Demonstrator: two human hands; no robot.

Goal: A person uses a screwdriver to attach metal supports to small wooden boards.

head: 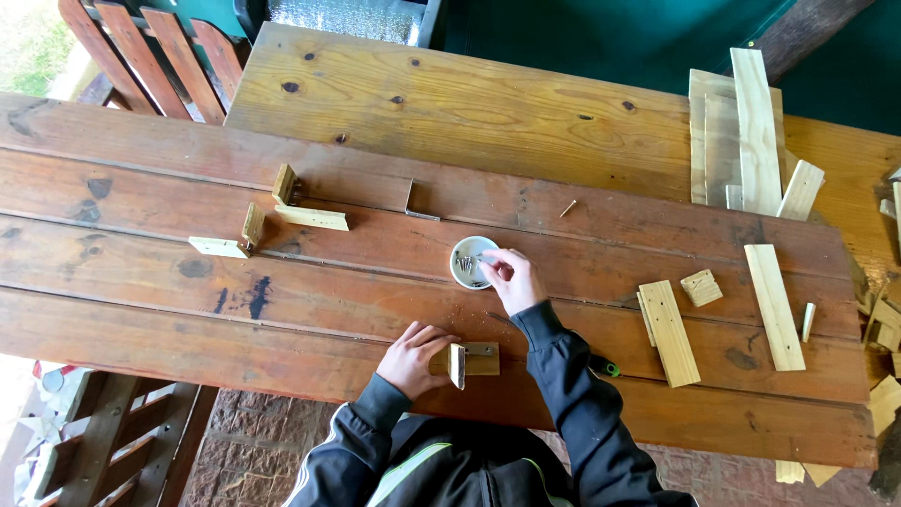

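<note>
My right hand [511, 279] reaches into a small white bowl [465, 252] that holds several screws, with its fingertips pinched at the bowl's right rim; what it grips there is too small to see. My left hand [414, 356] rests on a small L-shaped wooden piece [469, 361] near the front edge of the brown plank table [282, 310], pressing it down from the left. Both arms wear dark sleeves.
Two more L-shaped wooden assemblies [305, 202] [235, 239] lie at the left middle. Loose wood strips and blocks [671, 333] [774, 305] [751, 131] are scattered on the right. A lone screw [568, 208] lies beyond the bowl. A green-tipped tool [605, 366] pokes out by my right sleeve. A red slatted chair [160, 56] stands at the far left.
</note>
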